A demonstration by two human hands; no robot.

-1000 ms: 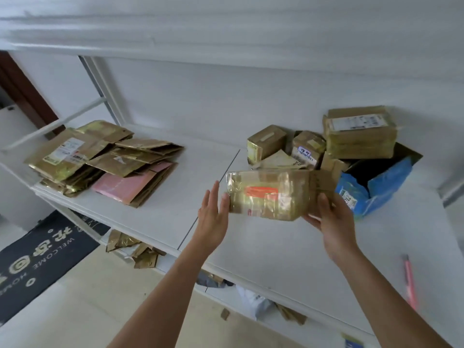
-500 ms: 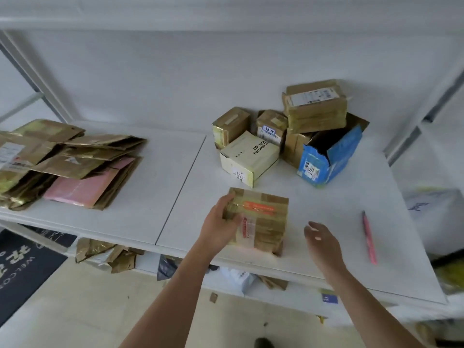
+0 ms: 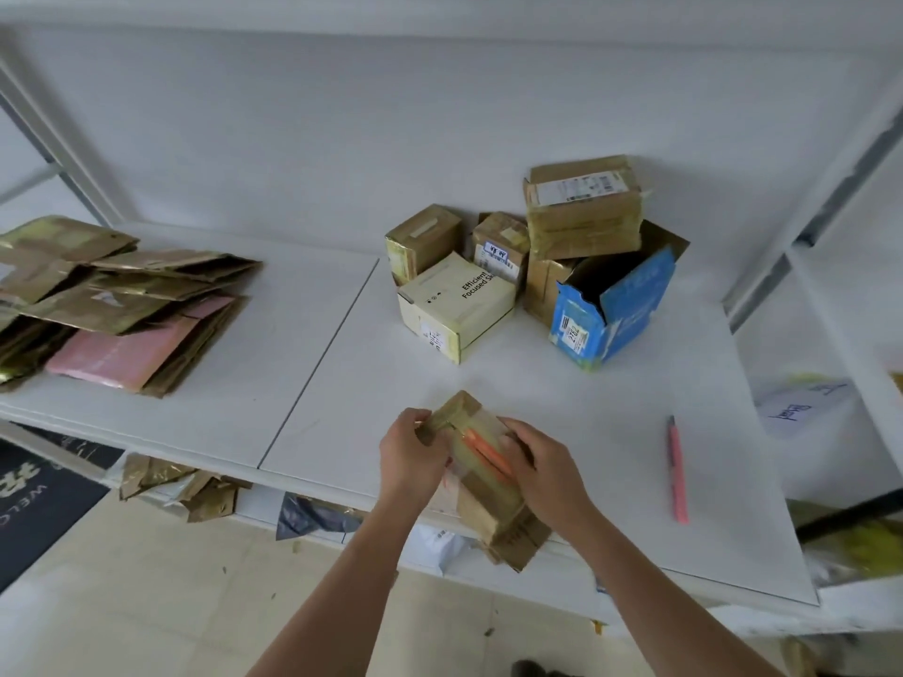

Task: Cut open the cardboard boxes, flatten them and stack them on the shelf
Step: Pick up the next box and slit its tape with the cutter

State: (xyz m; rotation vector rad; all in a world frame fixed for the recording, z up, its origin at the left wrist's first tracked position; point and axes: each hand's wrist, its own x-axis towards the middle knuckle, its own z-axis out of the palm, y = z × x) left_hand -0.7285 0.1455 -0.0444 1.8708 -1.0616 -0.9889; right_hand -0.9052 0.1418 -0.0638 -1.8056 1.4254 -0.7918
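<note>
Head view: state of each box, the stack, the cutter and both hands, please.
Taped box: sealed, held at the shelf edge.
Left hand: grips its end.
Right hand: grips its side.
Blue box: open.
Cream box: closed.
Flattened stack: lying flat.
Pink cutter: untouched on the shelf.

Brown cardboard, pink and blue accents on a white shelf

The white shelf (image 3: 342, 364) carries a brown flattened stack (image 3: 122, 295) at nine o'clock with one pink sheet (image 3: 132, 354) in it; at one o'clock sit brown taped boxes (image 3: 581, 207), a pale cream box (image 3: 454, 305) with black lettering, and a blue box (image 3: 615, 310) with a white barcode label. The held brown box (image 3: 488, 486) shows an orange stripe under clear tape. A pink cutter (image 3: 678, 471) lies at three o'clock.
</note>
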